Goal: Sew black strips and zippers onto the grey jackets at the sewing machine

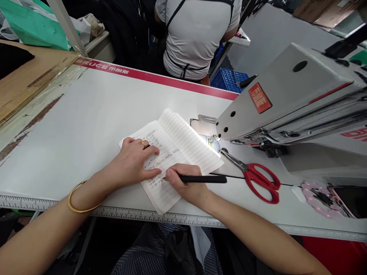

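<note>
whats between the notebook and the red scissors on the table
In the head view, the black pen in the right hand reaches from the notebook toward the red scissors; otherwise bare white table.

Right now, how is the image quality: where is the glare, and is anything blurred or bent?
In the head view, the sewing machine lamp burns out the notebook corner beneath it; the table edge and ruler strip bow from lens distortion; the right hand with the pen and the left hand are sharp, and the handwriting is too small to read.
</note>
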A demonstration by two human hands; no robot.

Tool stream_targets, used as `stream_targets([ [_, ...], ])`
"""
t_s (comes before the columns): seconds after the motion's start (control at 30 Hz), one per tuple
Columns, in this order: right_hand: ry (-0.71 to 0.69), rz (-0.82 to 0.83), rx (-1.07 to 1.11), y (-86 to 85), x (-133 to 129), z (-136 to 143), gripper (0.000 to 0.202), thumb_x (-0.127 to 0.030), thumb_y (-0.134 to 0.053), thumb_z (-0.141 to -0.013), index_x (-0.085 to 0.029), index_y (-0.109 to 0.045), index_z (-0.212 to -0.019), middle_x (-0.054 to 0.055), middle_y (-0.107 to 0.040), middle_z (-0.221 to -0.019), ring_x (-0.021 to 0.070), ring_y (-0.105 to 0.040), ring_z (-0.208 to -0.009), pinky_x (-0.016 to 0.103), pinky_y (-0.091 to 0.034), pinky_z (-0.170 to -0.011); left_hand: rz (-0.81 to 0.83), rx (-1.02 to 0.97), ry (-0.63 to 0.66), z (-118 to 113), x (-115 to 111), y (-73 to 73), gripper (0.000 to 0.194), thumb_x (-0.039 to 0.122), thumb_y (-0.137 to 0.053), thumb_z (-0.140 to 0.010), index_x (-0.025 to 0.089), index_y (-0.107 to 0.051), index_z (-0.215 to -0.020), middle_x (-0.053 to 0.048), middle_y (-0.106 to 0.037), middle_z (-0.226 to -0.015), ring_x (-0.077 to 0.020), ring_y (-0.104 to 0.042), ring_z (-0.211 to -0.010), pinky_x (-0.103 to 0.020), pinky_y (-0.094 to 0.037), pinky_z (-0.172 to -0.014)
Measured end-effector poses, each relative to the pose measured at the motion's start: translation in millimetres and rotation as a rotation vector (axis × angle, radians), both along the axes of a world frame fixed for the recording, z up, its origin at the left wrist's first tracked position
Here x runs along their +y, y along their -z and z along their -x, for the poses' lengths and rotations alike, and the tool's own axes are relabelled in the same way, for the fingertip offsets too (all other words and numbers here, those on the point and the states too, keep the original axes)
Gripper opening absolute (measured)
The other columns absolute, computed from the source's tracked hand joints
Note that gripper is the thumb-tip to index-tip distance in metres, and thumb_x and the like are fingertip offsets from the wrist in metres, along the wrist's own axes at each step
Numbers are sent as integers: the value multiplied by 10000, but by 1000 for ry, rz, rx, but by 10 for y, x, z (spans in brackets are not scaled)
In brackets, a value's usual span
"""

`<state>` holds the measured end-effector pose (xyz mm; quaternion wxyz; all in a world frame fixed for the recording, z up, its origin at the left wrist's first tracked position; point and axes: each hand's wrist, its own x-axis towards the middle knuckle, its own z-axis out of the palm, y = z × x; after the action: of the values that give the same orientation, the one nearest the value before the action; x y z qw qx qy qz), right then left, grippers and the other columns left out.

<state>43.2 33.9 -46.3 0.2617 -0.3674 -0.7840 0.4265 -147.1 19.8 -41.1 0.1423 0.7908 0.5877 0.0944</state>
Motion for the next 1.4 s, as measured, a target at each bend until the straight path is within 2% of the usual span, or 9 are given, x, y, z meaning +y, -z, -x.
stream_targets([
  [0.07,0,18,16,-4,5,6,277,-270,-441,-804,-156,-560,-581,-6,-568,-549,75,-498,-501,181,-376,-461,3,-5,-2,-2,0,-4,430,570,-502,-696,238,-557,-963,-44,-538,-814,-220,-493,-829,-457,-240,-878],
  [0.3,9,-111,-4,4,3,24,287,-251,-425,-805,-154,-538,-559,-13,-531,-516,63,-455,-464,182,-347,-448,-3,-7,2,-1,-6,5,438,568,-509,-694,229,-560,-967,-40,-536,-813,-218,-490,-835,-461,-237,-880],
  [0.53,44,-2,26,12,12,-10,304,-262,-437,-813,-150,-551,-554,2,-548,-528,82,-488,-493,195,-364,-461,-4,2,-12,-10,-1,-9,425,563,-508,-704,227,-560,-959,-39,-541,-809,-224,-499,-837,-458,-244,-876],
  [0.7,37,-52,10,21,14,8,292,-254,-438,-816,-146,-571,-580,7,-564,-550,87,-503,-513,199,-373,-479,-6,10,-57,-30,10,-14,373,534,-492,-731,227,-570,-928,-41,-550,-776,-222,-504,-823,-450,-256,-865],
  [1.03,37,-138,3,32,7,4,294,-240,-422,-807,-148,-539,-553,-7,-540,-511,73,-475,-473,188,-354,-457,-6,2,-64,-23,21,2,377,533,-534,-704,223,-567,-917,-22,-530,-746,-211,-500,-796,-440,-256,-850],
  [1.2,38,-95,2,35,7,-6,311,-252,-418,-818,-153,-528,-544,-8,-528,-509,74,-470,-473,189,-354,-451,-3,-5,-60,-27,18,0,374,531,-534,-706,224,-566,-917,-18,-524,-742,-207,-496,-797,-437,-248,-857],
  [1.4,30,-120,23,25,22,7,304,-245,-434,-823,-146,-537,-553,-12,-509,-503,68,-456,-468,191,-336,-447,-9,-3,-59,-22,18,2,383,528,-543,-701,222,-562,-929,-19,-523,-749,-208,-496,-804,-435,-247,-860],
])
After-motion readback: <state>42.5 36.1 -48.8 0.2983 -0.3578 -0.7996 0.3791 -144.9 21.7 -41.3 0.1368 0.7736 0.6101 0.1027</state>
